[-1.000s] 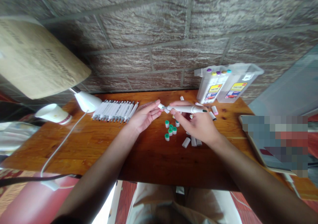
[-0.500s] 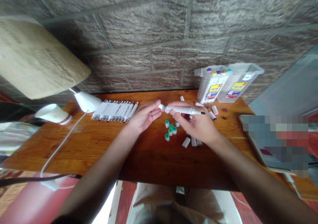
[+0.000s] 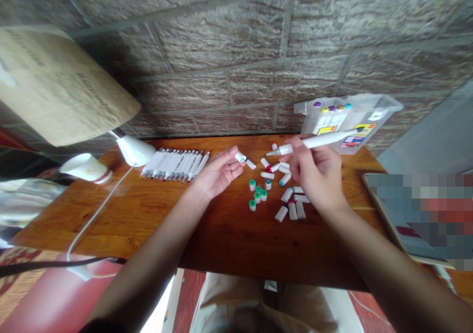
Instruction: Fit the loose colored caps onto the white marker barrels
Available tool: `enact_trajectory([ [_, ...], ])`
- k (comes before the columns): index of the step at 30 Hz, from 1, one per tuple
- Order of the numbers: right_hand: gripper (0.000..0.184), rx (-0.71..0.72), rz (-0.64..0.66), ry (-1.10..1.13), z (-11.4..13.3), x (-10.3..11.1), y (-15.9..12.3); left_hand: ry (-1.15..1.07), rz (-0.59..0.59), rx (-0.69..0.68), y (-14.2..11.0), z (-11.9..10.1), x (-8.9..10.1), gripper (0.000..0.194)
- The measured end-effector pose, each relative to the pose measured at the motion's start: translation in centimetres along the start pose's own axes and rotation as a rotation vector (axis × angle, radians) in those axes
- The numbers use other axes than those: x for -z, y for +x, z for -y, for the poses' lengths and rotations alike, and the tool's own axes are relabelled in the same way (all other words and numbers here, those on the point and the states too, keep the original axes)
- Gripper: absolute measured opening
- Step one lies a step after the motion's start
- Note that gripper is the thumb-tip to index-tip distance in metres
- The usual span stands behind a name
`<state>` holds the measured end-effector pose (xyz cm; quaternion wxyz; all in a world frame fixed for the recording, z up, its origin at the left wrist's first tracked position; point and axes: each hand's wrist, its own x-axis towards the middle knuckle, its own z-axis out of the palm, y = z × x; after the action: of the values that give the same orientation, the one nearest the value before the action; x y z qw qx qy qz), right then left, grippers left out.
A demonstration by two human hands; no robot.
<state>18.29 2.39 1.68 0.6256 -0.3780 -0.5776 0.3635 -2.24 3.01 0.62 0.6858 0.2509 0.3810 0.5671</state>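
My left hand (image 3: 220,174) pinches a white marker cap (image 3: 240,156) with a green end between thumb and fingers. In my right hand (image 3: 318,170) is a white marker (image 3: 321,139), its bare dark tip pointing left toward the cap, a gap between them. Below the hands, several green-topped caps (image 3: 257,198) stand upright on the wooden table. More loose white caps (image 3: 281,214), some with red, yellow or blue ends, lie scattered beneath and beside my right hand.
A row of white markers (image 3: 175,165) lies at the left, beside a lamp (image 3: 135,148) and a paper cup (image 3: 86,169). Clear plastic marker cases (image 3: 384,107) stand at the back right. A tablet-like device (image 3: 384,215), its screen blurred out, lies at the right edge.
My right hand has moved right with the marker, whose left end has come away from the cap and now shows a bare tip. My left hand still holds the cap.
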Motion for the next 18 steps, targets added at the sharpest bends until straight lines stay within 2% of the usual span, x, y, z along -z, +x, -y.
enact_trajectory([
  [5,0.044,-0.032,-0.003,0.014,0.00,-0.18,0.14,0.006,0.076,0.006,-0.39,0.06,0.06,0.021],
  [12,0.047,-0.037,0.020,0.021,0.03,-0.22,-0.14,0.023,0.251,-0.049,-0.36,0.33,0.64,0.034],
  [18,0.051,-0.027,0.033,-0.005,0.14,-0.28,-0.15,0.037,0.306,-0.053,-0.50,0.35,0.61,0.040],
])
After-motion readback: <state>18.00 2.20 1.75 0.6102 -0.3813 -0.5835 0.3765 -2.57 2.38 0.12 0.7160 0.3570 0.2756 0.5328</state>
